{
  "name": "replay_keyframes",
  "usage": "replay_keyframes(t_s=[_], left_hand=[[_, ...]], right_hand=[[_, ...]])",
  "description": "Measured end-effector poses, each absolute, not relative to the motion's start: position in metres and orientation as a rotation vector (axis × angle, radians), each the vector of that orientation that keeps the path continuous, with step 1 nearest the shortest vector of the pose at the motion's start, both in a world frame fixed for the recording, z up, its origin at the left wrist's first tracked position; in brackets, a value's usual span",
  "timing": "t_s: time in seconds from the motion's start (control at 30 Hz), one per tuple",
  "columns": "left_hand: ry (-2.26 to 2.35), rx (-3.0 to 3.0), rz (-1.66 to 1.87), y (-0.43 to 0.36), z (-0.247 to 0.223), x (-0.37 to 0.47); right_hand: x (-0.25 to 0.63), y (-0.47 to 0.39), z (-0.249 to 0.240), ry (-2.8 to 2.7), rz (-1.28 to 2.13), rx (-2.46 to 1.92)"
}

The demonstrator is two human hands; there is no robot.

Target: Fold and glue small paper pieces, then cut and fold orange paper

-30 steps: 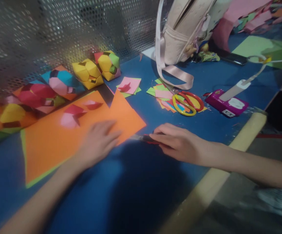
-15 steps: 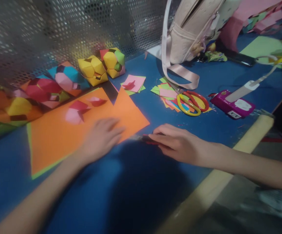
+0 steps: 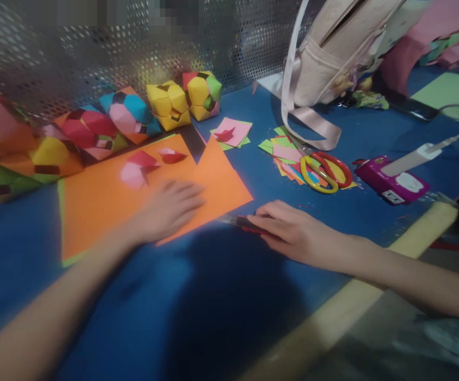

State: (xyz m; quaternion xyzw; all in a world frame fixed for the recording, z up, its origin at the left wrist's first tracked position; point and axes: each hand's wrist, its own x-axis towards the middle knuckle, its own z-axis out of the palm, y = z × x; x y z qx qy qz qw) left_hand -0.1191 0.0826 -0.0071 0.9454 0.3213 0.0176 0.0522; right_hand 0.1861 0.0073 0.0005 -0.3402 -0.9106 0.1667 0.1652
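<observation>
My left hand (image 3: 173,209) lies with its fingers stretched out on a sheet of orange paper (image 3: 94,209), slightly smeared by motion. Two small folded paper pieces, one red and pink (image 3: 137,168) and one red (image 3: 171,155), rest on the sheet just beyond it. A pointed orange flap (image 3: 223,180) reaches out to the right of this hand. My right hand (image 3: 288,230) is closed around a red and black utility knife (image 3: 249,224). Its blade points left, by the near edge of the orange paper; whether it touches the paper I cannot tell.
Several folded paper balls (image 3: 168,106) line the perforated metal panel (image 3: 237,47). Small paper squares (image 3: 235,132), red-and-yellow scissors (image 3: 324,172) on paper scraps, a purple charger (image 3: 392,177) with a cable, and a pale backpack (image 3: 316,69) stand on the blue table (image 3: 142,312).
The view has shifted, so most things appear farther right. My left hand has spread flatter on the orange paper. My right hand keeps hold of the utility knife.
</observation>
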Motion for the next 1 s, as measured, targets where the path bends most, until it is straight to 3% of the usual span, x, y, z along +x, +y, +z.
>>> replay_keyframes(t_s=[1.0], left_hand=[[0.921, 2.933, 0.078, 0.081, -0.008, -0.119]], right_hand=[[0.158, 0.009, -0.002, -2.704, 0.546, -0.938]])
